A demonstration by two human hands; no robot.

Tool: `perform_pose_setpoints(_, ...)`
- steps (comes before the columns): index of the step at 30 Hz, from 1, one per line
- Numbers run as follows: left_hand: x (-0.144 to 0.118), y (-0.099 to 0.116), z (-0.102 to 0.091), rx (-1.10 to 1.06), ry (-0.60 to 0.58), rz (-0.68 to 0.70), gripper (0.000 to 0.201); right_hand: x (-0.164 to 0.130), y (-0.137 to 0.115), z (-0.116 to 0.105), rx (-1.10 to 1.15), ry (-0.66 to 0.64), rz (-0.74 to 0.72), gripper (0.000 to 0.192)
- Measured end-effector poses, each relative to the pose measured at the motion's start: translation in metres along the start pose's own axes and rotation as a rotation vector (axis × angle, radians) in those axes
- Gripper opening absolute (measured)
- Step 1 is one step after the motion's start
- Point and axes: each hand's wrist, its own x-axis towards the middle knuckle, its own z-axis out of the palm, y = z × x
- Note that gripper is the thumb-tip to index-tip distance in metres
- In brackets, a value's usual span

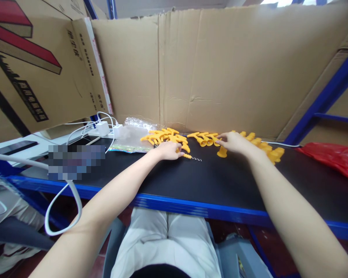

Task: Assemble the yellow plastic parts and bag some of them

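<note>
Left hand pinches, as I see it from afar, a slim yellow-handled tool with a silver metal spiral, its tip pointing right over the black tabletop. Right hand, fingers narrowed, holds the top of a yellow plastic-looking flared piece, wide end down. My view shows a heap of yellow T-shaped handles behind the left hand.

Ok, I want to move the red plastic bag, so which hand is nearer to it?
Right. The right hand is left of the red plastic bag, with yellow pieces between them; the left hand is farther left, at a yellow-handled corkscrew.
</note>
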Motion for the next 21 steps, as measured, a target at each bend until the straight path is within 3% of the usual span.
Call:
perform_pose_setpoints(5,0.003,-0.004,0.002,-0.024,-0.004,0.025,0.037,0.001,0.003,0.002,0.020,0.036,-0.021,0.029)
perform_pose_setpoints(12,0.007,-0.010,0.006,-0.058,0.193,-0.005,0.030,0.005,0.015,0.008,0.056,-0.080,0.114,0.017)
perform_pose_setpoints(18,0.011,-0.015,0.013,-0.135,0.307,-0.060,0.029,0.006,0.008,0.028,0.299,-0.247,0.030,0.025)
perform_pose_setpoints(21,0.011,-0.016,0.014,-0.164,0.344,-0.078,0.028,0.008,0.001,0.044,0.391,-0.230,-0.046,0.029)
